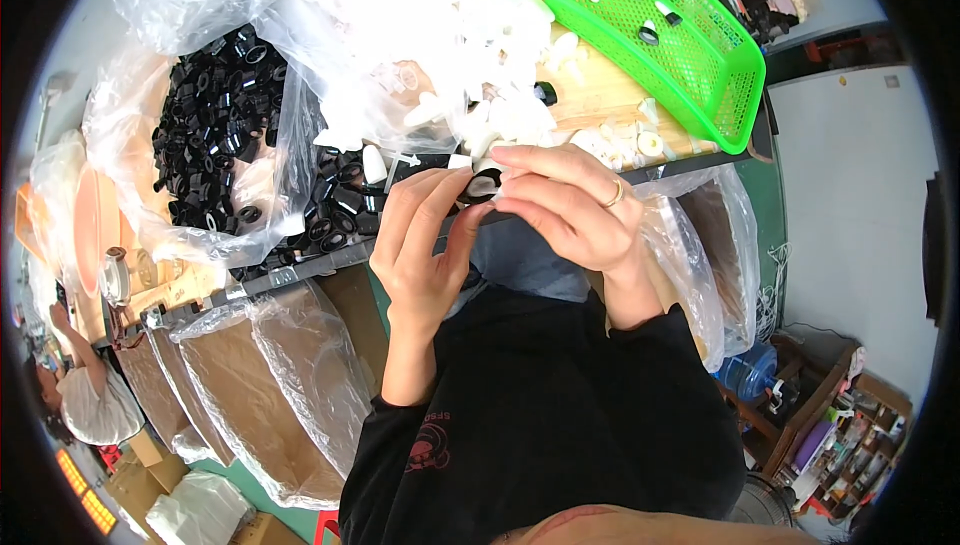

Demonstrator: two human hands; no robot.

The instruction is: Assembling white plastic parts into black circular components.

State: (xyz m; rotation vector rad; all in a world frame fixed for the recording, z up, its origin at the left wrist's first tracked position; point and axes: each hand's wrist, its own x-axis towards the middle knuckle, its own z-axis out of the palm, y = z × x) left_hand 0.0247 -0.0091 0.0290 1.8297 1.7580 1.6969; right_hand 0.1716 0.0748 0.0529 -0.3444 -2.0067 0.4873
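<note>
Just over the table's front edge, my two hands meet at one small round black cap [470, 192] with a pale inside. My left hand [422, 245] pinches its left side between thumb and fingers. From the other side, my right hand [585, 207], with a ring on one finger, closes thumb and fingertips at the cap's right edge. Something small and white shows by the right fingertips, too small to name. Behind the hands lie loose black caps [345, 200] and white tapered pieces [374, 164], the nearest ones close to my left fingers.
A clear plastic bag full of black caps [215, 135] stands at left; a heap of white pieces [490, 55] fills the middle. The green basket [742, 105] at far right holds several black-and-white pieces. Plastic-lined boxes [270, 385] hang below the table edge. Another person [98, 400] is at far left.
</note>
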